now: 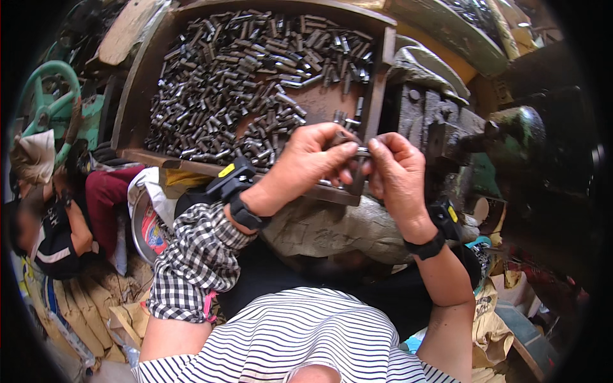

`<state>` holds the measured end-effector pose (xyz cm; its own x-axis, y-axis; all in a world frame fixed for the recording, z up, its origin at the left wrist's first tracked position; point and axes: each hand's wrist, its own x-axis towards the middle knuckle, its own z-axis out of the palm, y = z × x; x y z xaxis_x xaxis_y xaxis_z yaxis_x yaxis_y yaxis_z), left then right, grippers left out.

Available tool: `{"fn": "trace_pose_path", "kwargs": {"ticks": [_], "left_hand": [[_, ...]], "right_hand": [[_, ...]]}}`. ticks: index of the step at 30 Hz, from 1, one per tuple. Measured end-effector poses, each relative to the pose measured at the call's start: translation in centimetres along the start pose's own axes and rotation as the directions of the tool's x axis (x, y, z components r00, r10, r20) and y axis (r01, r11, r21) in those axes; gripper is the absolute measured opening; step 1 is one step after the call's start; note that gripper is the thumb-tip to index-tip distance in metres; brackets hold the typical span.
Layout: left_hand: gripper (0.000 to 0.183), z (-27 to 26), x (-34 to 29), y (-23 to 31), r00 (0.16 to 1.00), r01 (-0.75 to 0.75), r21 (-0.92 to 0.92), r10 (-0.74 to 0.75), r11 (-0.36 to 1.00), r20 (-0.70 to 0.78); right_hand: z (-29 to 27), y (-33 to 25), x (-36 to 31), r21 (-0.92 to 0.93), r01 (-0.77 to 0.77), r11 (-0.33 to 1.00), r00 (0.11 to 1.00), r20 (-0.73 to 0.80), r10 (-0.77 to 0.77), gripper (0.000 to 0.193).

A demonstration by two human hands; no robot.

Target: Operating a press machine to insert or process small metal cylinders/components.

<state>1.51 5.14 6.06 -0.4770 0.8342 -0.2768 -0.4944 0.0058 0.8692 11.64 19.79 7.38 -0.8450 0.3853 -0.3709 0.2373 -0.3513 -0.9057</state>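
Observation:
Between my two hands, over the near right corner of a wooden tray (211, 167), is a small metal cylinder (363, 151). My left hand (310, 156) pinches its left end with thumb and fingers. At its right end, the thumb and fingers of my right hand (399, 169) are closed on it too. Curled fingers hide most of the piece. Many short dark metal cylinders (211, 96) lie heaped in the tray, mostly at its left and far side. Part of the tray's brown floor (322, 105) shows beside the heap.
A dark, greasy machine (447, 131) stands right of the tray. To the left is a green handwheel (48, 112); below it sits another person (64, 230). A round metal basin (145, 226) stands near my left sleeve. Grey sheeting (325, 226) hangs below the tray's near edge.

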Motion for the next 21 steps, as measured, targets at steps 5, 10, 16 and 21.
{"fn": "trace_pose_path", "kwargs": {"ticks": [5,10,16,21], "left_hand": [[0.019,0.0,-0.1,1.1,0.998,0.067,-0.076,-0.067,0.995,-0.004],[0.015,-1.1,0.1,0.6,0.996,0.023,-0.185,-0.04,0.982,-0.086],[0.012,-1.1,-1.7,1.6,0.989,-0.039,-0.14,0.018,0.989,-0.147],[0.017,-0.2,-2.3,2.6,0.974,-0.088,0.11,0.109,0.99,-0.198]], "right_hand": [[0.3,-0.4,-0.6,-0.109,0.085,0.99,0.996,-0.013,-0.087,0.017],[-0.3,-4.0,-5.5,-0.472,0.386,0.793,0.908,0.04,-0.418,0.018],[-6.2,-7.5,-21.5,-0.322,0.635,0.702,0.61,-0.349,-0.712,0.027],[-14.2,-12.1,-23.3,-0.863,0.266,0.429,-0.109,-0.469,-0.877,0.036]]}}
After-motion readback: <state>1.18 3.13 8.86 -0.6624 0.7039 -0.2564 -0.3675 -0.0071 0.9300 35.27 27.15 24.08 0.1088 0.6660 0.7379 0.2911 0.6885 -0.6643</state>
